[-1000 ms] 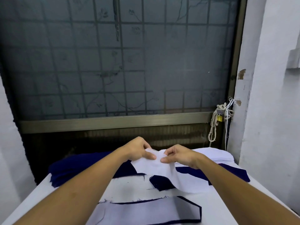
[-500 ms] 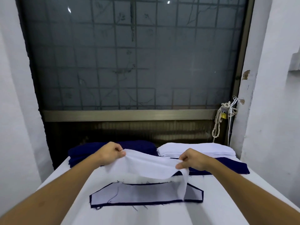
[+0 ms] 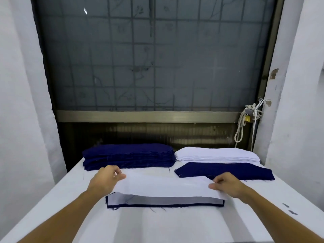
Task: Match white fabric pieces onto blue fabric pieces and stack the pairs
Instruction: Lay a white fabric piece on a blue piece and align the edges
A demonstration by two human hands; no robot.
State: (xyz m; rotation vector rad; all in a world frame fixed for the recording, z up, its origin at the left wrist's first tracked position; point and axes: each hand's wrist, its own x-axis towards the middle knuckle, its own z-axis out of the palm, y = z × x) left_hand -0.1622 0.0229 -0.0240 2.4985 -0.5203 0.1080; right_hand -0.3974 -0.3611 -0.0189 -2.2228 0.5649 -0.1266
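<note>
I hold a long white fabric piece (image 3: 164, 185) stretched flat between both hands, just above the table. My left hand (image 3: 107, 178) pinches its left end and my right hand (image 3: 226, 185) pinches its right end. Under its near edge lies a matched pair (image 3: 163, 201), white on blue with a dark blue rim showing. A single blue piece (image 3: 224, 171) lies flat behind my right hand. At the back stand a stack of blue pieces (image 3: 128, 157) on the left and a stack of white pieces (image 3: 217, 155) on the right.
The white table (image 3: 157, 225) reaches from the window wall to me. A dark grilled window (image 3: 154, 58) stands behind it. A knotted rope with a padlock (image 3: 247, 118) hangs at the right window frame. White walls close in on both sides.
The white piece was bunched and drooping between my hands; now my hands have spread apart and pulled it taut and flat, lower over the matched pair.
</note>
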